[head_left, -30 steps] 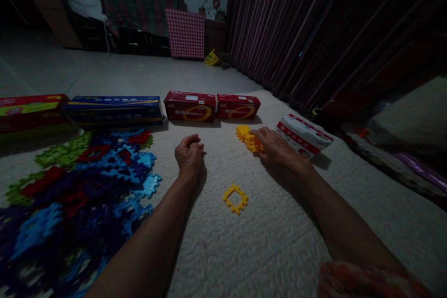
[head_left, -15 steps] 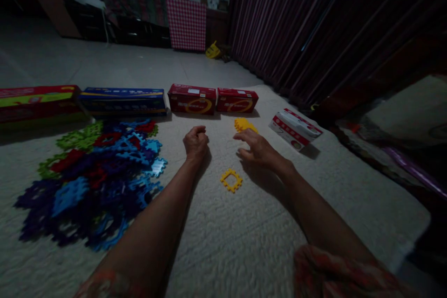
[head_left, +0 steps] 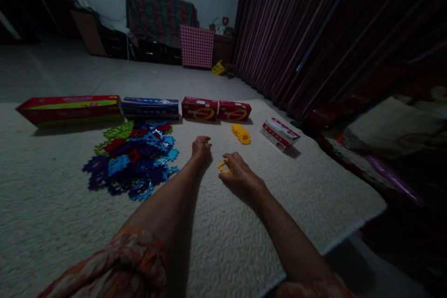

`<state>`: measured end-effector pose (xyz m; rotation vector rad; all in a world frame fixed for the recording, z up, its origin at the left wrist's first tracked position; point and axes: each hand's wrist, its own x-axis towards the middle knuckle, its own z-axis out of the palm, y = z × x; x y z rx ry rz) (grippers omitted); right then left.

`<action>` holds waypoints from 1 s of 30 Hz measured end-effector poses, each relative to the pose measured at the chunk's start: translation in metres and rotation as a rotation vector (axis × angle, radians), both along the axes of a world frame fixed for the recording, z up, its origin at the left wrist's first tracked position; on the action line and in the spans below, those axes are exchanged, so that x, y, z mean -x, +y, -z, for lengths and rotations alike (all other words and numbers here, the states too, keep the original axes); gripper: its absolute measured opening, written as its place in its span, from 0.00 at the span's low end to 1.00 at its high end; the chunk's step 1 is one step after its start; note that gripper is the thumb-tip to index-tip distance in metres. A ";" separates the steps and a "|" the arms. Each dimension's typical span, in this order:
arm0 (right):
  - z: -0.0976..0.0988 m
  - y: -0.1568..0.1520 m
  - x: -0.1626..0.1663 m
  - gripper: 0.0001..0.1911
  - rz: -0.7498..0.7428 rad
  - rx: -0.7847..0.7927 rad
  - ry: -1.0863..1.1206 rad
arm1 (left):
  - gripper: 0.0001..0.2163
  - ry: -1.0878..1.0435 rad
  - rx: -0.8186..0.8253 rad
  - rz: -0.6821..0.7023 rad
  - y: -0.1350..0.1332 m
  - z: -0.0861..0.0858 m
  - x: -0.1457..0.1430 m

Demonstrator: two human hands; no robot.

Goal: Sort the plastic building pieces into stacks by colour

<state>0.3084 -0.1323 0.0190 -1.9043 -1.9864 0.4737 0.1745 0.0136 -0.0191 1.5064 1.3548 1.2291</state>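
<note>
A yellow square interlocking building piece (head_left: 220,166) with notched edges and an open middle lies on the pale quilted cover. The thumb and fingers of my right hand (head_left: 239,171) close around its two sides. To the left, my left hand (head_left: 201,148) rests on the cover with its fingers curled in, and no object shows in it. Beyond my right hand sits a small stack of yellow pieces (head_left: 240,134). On the left is a heap of blue, purple, red and green interlocking pieces (head_left: 139,158).
Along the far side stand a long red-and-green box (head_left: 77,109), a blue box (head_left: 152,109) and two dark red boxes (head_left: 199,109). A white-and-red box (head_left: 280,134) stands at the right. Dark curtains (head_left: 289,23) hang behind it.
My right hand has moved from beside the yellow stack back to the single yellow piece and closed around it. My left hand stays curled. The camera view has shifted left and tilted up.
</note>
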 end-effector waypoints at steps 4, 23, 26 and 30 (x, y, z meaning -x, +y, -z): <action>0.009 -0.004 0.002 0.26 0.058 -0.041 -0.040 | 0.08 -0.064 -0.035 0.000 -0.022 0.002 0.014; 0.052 0.100 -0.103 0.32 0.592 -0.558 0.134 | 0.13 -0.066 -0.103 0.050 -0.023 0.019 0.021; 0.062 0.106 -0.101 0.32 0.635 -0.581 0.154 | 0.15 0.094 -0.120 0.086 -0.023 0.021 0.020; 0.067 0.106 -0.100 0.31 0.614 -0.597 0.103 | 0.16 0.203 -0.142 0.103 -0.025 0.022 0.018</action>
